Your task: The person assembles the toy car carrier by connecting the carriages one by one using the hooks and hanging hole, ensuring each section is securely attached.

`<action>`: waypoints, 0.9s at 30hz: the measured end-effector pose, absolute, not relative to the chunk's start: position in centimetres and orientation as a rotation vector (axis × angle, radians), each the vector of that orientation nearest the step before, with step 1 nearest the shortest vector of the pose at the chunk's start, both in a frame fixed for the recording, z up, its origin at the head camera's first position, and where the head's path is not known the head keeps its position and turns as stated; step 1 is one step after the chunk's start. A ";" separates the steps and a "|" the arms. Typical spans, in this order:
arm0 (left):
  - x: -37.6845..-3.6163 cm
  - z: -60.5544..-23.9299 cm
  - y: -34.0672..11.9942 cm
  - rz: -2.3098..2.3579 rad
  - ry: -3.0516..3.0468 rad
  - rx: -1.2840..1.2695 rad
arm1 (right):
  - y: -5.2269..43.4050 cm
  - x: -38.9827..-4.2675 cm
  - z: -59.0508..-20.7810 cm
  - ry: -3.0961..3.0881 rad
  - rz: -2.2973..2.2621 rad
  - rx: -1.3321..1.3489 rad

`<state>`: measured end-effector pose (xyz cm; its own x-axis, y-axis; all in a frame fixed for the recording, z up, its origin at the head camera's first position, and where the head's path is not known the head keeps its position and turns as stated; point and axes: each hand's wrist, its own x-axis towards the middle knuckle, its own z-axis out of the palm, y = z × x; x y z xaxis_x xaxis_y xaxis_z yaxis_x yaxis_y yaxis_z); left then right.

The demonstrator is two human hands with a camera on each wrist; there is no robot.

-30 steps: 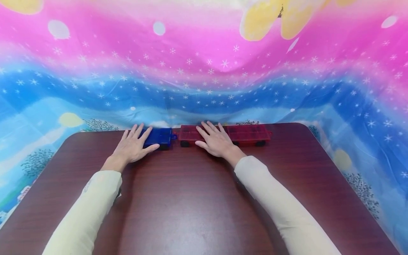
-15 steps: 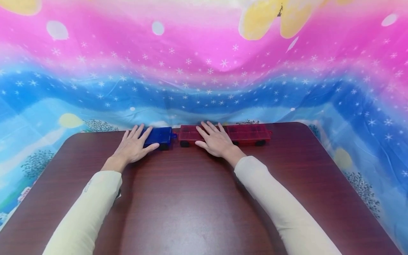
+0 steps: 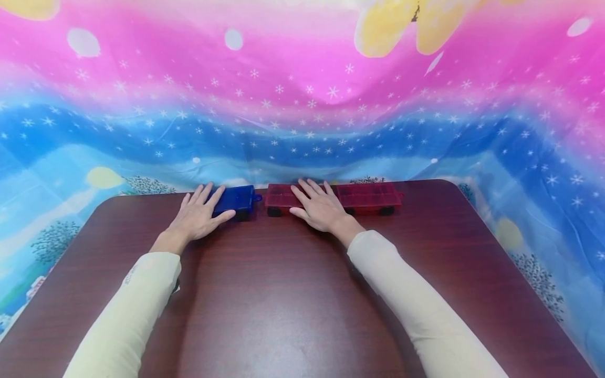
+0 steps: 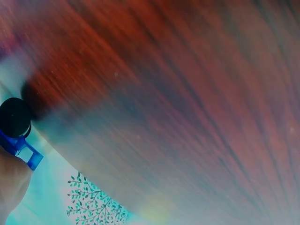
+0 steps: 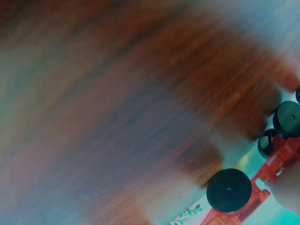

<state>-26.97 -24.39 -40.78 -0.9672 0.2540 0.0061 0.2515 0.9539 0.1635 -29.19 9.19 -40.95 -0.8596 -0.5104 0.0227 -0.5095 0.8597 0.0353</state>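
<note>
A blue toy wagon [image 3: 236,200] and a longer row of red toy wagons [image 3: 368,196] stand in line at the far edge of a dark wooden table [image 3: 283,294]. My left hand [image 3: 198,215] lies flat with straight fingers on the left part of the blue wagon. My right hand [image 3: 319,207] lies flat on the red row near its left end. The left wrist view shows a black wheel [image 4: 14,117] and a blue coupling [image 4: 23,150]. In the right wrist view there are black wheels [image 5: 228,191] under the red frame [image 5: 276,164].
A bright cloth [image 3: 302,94] in pink, blue and yellow with star marks hangs behind the table and falls around its sides. The table's rounded far corners sit at left and right.
</note>
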 end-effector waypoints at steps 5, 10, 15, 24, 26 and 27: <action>-27.0 -40.7 -24.3 0.297 3.080 0.380 | 9.3 -29.2 -41.0 -2.997 -0.044 0.813; -27.0 -40.8 -24.4 0.358 3.074 0.324 | 9.4 -29.2 -41.0 -2.994 -0.042 0.826; -26.9 -40.8 -24.5 0.349 3.071 0.311 | 9.4 -29.1 -40.9 -2.988 -0.037 0.840; -26.9 -40.8 -24.4 0.291 3.080 0.342 | 9.3 -29.0 -40.9 -2.995 -0.042 0.837; -26.9 -40.8 -24.4 0.289 3.082 0.347 | 9.3 -29.0 -40.9 -2.998 -0.036 0.842; -26.9 -40.8 -24.3 0.289 3.081 0.348 | 9.2 -29.0 -40.9 -3.000 -0.033 0.845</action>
<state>-26.89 -24.35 -40.83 -0.9747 0.2235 -0.0068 0.2184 0.9578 0.1867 -28.99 9.24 -40.91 -0.8526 -0.5222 0.0181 -0.5217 0.8527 0.0272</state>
